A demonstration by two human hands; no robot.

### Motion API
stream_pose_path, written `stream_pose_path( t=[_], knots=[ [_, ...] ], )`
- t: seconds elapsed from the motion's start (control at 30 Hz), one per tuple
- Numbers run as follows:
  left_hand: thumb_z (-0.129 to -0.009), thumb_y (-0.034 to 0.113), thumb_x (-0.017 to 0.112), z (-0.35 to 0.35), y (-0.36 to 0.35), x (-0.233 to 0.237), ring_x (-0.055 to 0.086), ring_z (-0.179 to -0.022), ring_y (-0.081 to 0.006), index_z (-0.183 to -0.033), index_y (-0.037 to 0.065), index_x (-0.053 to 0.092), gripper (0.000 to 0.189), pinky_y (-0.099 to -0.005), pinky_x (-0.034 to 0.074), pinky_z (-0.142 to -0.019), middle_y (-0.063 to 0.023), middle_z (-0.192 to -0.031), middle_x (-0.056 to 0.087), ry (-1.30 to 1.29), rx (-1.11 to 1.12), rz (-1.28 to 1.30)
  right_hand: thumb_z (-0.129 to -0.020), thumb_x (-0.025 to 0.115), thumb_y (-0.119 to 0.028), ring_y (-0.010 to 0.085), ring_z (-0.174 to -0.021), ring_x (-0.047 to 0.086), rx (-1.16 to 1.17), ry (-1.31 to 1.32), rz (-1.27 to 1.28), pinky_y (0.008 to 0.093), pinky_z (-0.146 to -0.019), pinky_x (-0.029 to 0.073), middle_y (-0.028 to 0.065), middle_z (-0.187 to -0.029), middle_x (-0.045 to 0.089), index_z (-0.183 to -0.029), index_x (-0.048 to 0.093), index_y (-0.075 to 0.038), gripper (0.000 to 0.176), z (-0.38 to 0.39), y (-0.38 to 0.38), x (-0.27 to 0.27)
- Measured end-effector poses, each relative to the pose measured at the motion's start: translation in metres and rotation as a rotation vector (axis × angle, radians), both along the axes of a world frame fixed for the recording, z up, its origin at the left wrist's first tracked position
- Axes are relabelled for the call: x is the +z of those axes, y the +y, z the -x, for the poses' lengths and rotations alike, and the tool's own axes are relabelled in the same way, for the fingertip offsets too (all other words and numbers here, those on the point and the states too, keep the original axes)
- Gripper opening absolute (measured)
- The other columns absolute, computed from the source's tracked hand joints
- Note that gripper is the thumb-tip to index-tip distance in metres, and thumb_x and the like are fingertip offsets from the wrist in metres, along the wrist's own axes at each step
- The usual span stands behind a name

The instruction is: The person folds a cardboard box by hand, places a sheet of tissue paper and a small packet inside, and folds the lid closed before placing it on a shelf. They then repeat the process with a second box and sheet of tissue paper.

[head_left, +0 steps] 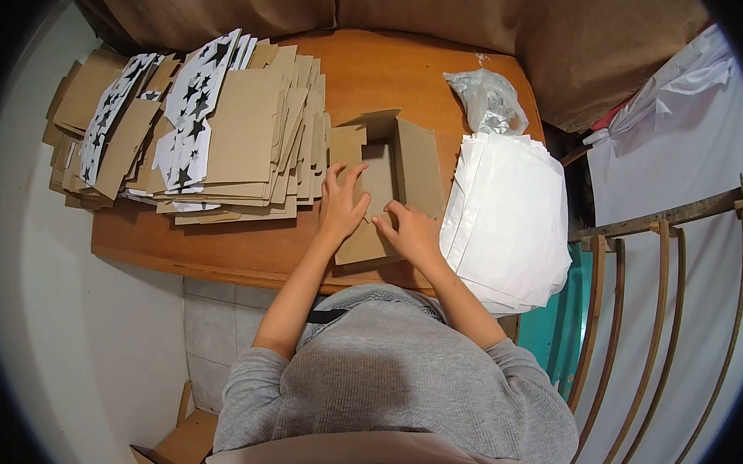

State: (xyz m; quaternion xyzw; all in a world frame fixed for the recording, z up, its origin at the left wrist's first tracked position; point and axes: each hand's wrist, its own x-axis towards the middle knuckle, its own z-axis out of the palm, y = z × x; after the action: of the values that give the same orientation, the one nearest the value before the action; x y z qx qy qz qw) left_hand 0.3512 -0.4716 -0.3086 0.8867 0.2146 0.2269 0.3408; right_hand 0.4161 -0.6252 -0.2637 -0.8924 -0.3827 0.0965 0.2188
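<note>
A brown cardboard box (420,163), partly folded up, sits near the front edge of the wooden table with its top open and some flaps sticking out. My left hand (341,201) is on its left side, fingers over the left wall and thumb toward the front corner. At the front right, my right hand (412,232) pinches the near edge of the same box between thumb and fingers. The near flap (360,244) slopes down toward me below both hands. Parts of the box's near wall are hidden behind my fingers.
Flat cardboard pieces (242,133) are heaped on the table's left, some with white, black-starred panels (198,97). To the right lie white sheets (511,222) and a clear plastic bag (489,99). A wooden rack (658,297) stands farther right; the table (372,64) is brown.
</note>
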Motion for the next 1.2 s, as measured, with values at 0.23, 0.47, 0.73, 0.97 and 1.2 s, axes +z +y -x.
stream_pose_path(
  t=[0.23,0.47,0.73,0.97,1.2],
  knots=[
    [-0.078,0.021,0.057,0.001,-0.002,0.001,0.038,-0.115,-0.0443,-0.127,0.02,0.046,0.05,-0.0509,0.036,-0.096,-0.0215,-0.128,0.035,0.016,0.004,-0.003,-0.081,0.063,-0.043,0.0308,-0.078,0.065,-0.071,0.068,0.078,0.0501,-0.069,0.047,0.0108,-0.085,0.067,-0.096,0.066,-0.013,0.034,0.0,0.009,-0.007],
    [-0.078,0.021,0.057,0.001,-0.003,0.0,0.038,-0.115,-0.044,-0.127,0.02,0.047,0.051,-0.0507,0.036,-0.097,-0.0216,-0.128,0.034,0.011,0.01,-0.035,-0.08,0.063,-0.044,0.0313,-0.082,0.065,-0.067,0.101,0.116,0.0539,-0.074,0.045,0.0114,-0.09,0.066,-0.098,0.066,-0.013,0.035,-0.001,0.012,-0.006],
    [-0.078,0.018,0.056,0.003,0.003,-0.007,0.037,-0.118,-0.0431,-0.127,0.02,0.047,0.049,-0.0492,0.035,-0.099,-0.0201,-0.13,0.033,-0.091,0.001,0.061,-0.078,0.064,-0.043,0.0317,-0.08,0.066,-0.067,0.111,0.181,0.0438,-0.066,0.051,0.0119,-0.086,0.067,-0.1,0.066,-0.014,0.036,-0.004,0.014,0.0],
    [-0.079,0.019,0.058,0.003,-0.004,0.001,0.037,-0.118,-0.0429,-0.126,0.019,0.048,0.048,-0.0494,0.035,-0.099,-0.0208,-0.128,0.035,-0.013,0.013,0.003,-0.082,0.061,-0.043,0.0325,-0.081,0.066,-0.017,0.125,0.149,0.0438,-0.067,0.052,0.0114,-0.086,0.067,-0.099,0.066,-0.016,0.033,-0.006,0.011,-0.001],
    [-0.079,0.021,0.059,0.001,-0.007,0.003,0.036,-0.117,-0.042,-0.126,0.019,0.049,0.048,-0.0497,0.037,-0.097,-0.0205,-0.127,0.037,0.018,0.008,-0.112,-0.093,0.048,-0.033,0.0311,-0.086,0.063,0.027,-0.009,0.191,0.0561,-0.079,0.041,0.0095,-0.102,0.061,-0.113,0.059,-0.023,0.025,0.008,0.006,-0.005]
  ],
)
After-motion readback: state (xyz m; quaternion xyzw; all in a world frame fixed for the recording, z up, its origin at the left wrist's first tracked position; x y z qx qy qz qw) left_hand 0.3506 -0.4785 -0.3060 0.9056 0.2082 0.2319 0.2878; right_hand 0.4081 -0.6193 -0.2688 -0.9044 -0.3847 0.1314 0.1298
